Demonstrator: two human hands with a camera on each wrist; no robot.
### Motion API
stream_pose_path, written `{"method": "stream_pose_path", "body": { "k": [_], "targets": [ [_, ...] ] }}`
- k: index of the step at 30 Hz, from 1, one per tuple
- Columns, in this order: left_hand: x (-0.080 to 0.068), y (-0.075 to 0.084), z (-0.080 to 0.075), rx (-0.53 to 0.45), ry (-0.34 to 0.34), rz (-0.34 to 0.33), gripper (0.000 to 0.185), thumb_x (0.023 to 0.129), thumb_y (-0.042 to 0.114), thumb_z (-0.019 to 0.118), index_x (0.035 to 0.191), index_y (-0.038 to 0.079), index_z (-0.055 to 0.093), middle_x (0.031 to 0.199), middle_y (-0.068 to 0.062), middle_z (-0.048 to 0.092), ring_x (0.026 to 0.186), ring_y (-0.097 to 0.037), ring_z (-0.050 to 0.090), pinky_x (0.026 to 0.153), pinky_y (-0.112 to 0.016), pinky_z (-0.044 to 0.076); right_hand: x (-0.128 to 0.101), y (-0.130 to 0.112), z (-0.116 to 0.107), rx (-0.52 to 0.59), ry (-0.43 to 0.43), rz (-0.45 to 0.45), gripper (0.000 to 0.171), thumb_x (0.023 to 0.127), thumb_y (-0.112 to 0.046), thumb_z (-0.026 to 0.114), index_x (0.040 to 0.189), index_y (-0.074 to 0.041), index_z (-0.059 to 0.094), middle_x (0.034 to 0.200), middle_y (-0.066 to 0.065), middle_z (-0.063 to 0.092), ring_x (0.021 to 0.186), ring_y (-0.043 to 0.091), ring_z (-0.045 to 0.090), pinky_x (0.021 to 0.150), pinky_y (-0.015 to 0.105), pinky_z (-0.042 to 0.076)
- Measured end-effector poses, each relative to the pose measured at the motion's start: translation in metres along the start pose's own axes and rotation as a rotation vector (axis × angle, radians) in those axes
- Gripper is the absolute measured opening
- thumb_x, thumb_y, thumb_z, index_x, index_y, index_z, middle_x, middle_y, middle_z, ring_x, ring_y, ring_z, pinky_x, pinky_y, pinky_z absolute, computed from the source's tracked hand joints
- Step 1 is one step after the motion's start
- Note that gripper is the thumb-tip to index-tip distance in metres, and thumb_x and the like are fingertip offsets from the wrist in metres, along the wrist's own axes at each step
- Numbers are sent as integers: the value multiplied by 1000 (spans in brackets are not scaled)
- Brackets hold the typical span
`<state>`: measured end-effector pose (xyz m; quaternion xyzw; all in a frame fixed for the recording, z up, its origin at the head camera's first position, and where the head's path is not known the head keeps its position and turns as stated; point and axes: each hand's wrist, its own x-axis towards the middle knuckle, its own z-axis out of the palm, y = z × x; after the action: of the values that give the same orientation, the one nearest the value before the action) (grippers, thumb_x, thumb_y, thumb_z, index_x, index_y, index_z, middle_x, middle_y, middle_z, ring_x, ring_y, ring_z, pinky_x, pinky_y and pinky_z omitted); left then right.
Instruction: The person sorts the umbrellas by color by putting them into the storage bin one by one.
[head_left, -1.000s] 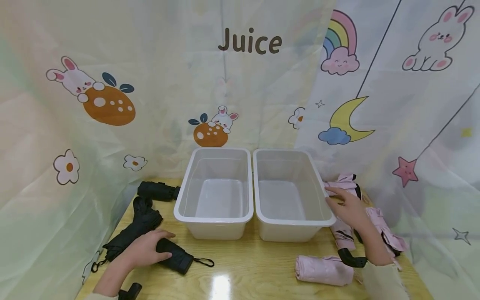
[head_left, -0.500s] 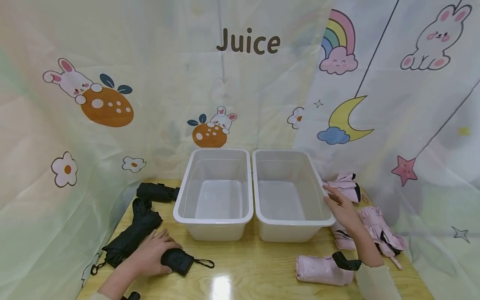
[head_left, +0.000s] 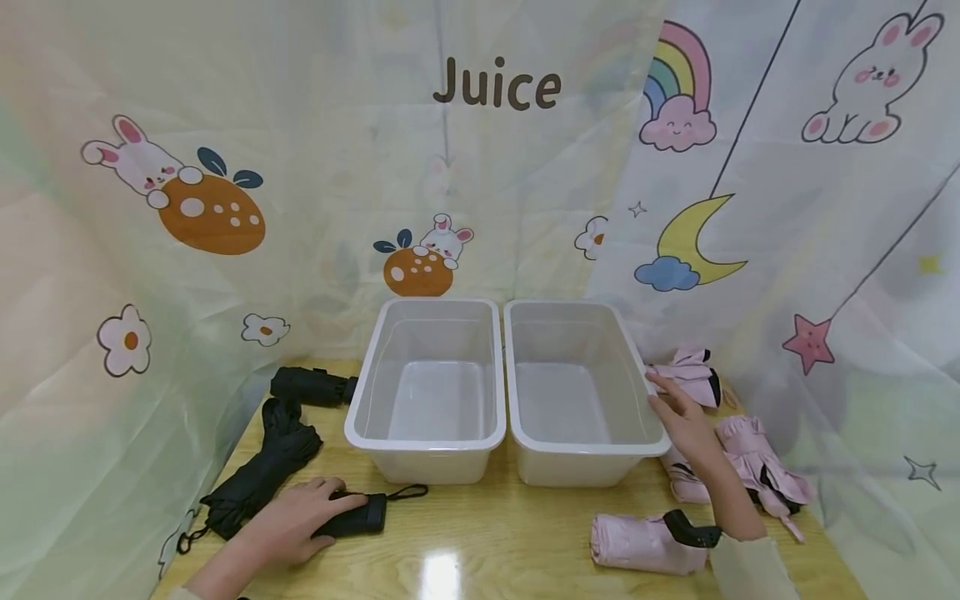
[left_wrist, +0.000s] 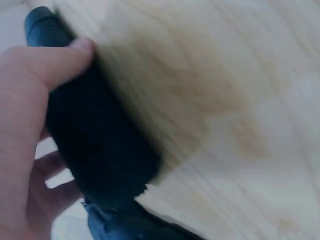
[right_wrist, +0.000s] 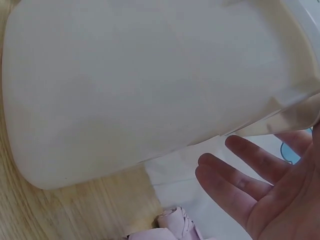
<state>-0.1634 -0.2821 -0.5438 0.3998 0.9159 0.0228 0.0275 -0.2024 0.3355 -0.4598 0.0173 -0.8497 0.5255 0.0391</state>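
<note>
The left hand (head_left: 288,525) curls around a folded black umbrella (head_left: 352,517) lying on the table (head_left: 480,542), its strap (head_left: 408,492) trailing loose; it could snag. The right hand (head_left: 686,421), fingers straight, touches the right bin (head_left: 581,450) and may nudge it.

Your left hand (head_left: 288,523) lies low and near you, fingers and thumb curled tight around something. Your right hand (head_left: 684,421) is stretched forward, fingers (right_wrist: 235,182) straight and spread.
</note>
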Motion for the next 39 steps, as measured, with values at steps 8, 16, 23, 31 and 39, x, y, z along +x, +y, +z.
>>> {"method": "stream_pose_path", "body": {
  "k": [8,16,23,31,39],
  "targets": [
    [-4,-3,-4,-81,-48,-47,78,79,31,80,146,40,42,110,0,56,83,-14,57,65,-38,51,-2,4,4,49,14,-39,56,105,-30,45,154,-9,28,131,30,48,99,6,56,75,25,51],
    [1,2,-11,-109,-64,-112,68,78,30,80,139,39,51,105,1,58,82,-14,57,62,-38,50,-2,5,6,52,26,-60,55,105,-31,45,152,-7,30,129,31,49,96,3,57,75,24,51],
    [5,21,-43,-140,-46,-103,69,75,28,82,136,42,53,101,5,60,77,-9,56,55,-33,47,-1,6,6,73,27,-73,55,105,-31,45,152,-6,31,126,30,50,95,5,58,74,26,52],
    [14,59,-105,-226,-31,-86,66,75,28,84,133,41,56,100,9,60,64,-2,48,49,-25,40,-5,8,8,100,25,-47,54,105,-30,45,152,-7,31,121,18,54,94,6,59,74,27,53],
    [29,74,-150,-206,-9,-85,66,75,34,83,134,41,55,121,3,62,81,-10,62,62,-33,50,0,11,7,122,22,-67,54,105,-30,45,152,-8,31,121,18,53,94,6,59,73,26,53]
  ]
}}
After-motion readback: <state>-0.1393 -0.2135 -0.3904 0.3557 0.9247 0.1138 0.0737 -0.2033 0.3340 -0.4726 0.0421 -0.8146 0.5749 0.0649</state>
